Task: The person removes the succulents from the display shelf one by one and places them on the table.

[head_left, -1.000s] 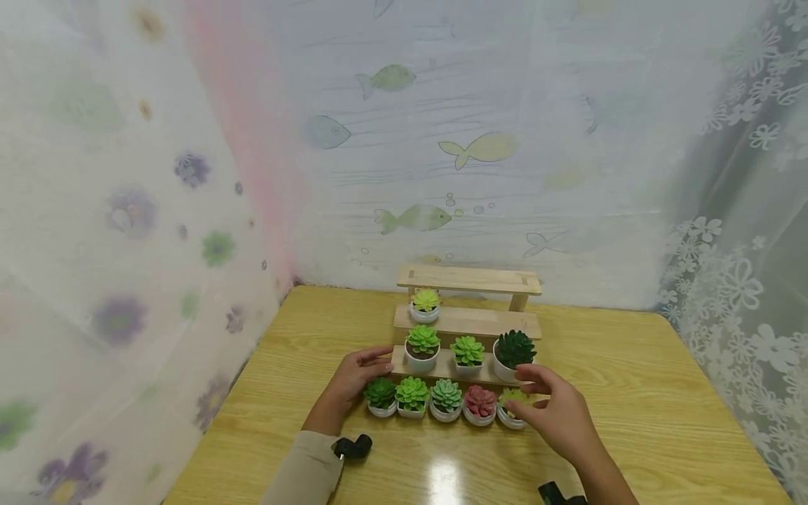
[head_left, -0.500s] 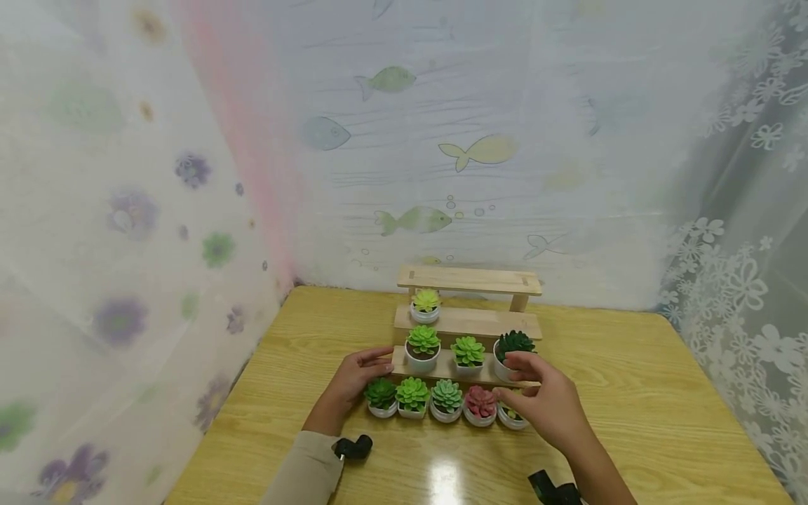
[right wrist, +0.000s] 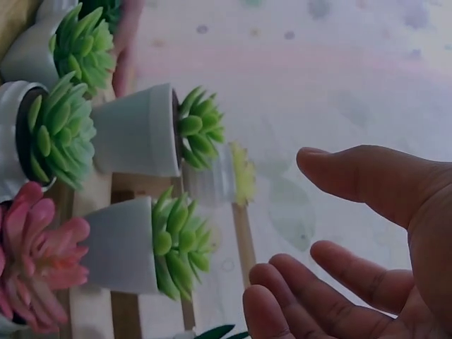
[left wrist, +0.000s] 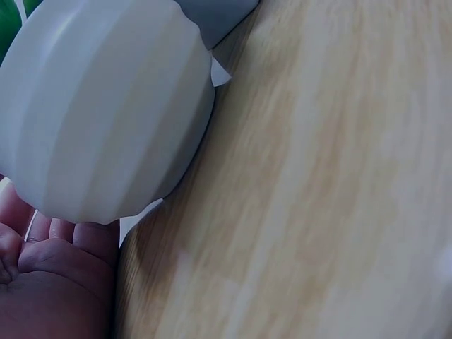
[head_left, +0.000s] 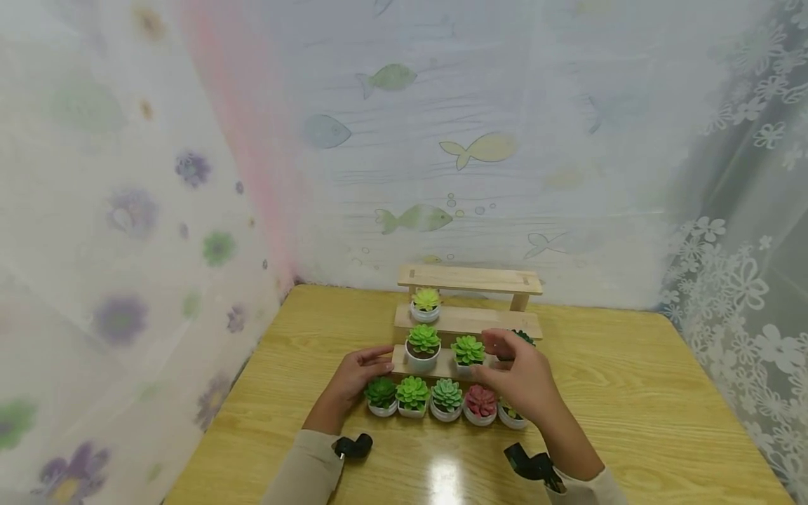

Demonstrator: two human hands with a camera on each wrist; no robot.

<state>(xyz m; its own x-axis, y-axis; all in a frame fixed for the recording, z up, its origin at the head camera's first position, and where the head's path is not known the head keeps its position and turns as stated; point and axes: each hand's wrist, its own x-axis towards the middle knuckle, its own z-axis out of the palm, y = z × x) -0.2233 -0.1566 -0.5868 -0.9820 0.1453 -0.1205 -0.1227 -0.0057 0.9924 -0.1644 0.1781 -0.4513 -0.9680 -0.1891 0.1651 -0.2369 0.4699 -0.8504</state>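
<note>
My left hand (head_left: 353,379) rests at the left end of a tiered wooden shelf (head_left: 467,279), its fingertips at the lowest tier's edge. In the left wrist view, its palm and fingers show below a ribbed white pot (left wrist: 106,113). My right hand (head_left: 520,375) hovers over the lowest tier with thumb and fingers spread, holding nothing. Nearest it is a light green succulent (head_left: 468,349) in a square white pot (right wrist: 120,244). Behind that hand, a dark green succulent (head_left: 524,337) is mostly hidden. A larger bright green succulent (head_left: 423,340) stands farther left on this tier.
A yellow-green succulent (head_left: 426,301) sits on the middle tier. Before the shelf stands a row of potted succulents, including a dark green one (head_left: 381,393), a pale green one (head_left: 447,396), a red one (head_left: 481,402) and a partly covered yellow one (head_left: 513,415). A patterned curtain (head_left: 480,105) hangs behind.
My right hand has moved left and slightly up, from the yellow succulent at the right end toward the square pot, now covering the dark green succulent. My left hand has stayed put.
</note>
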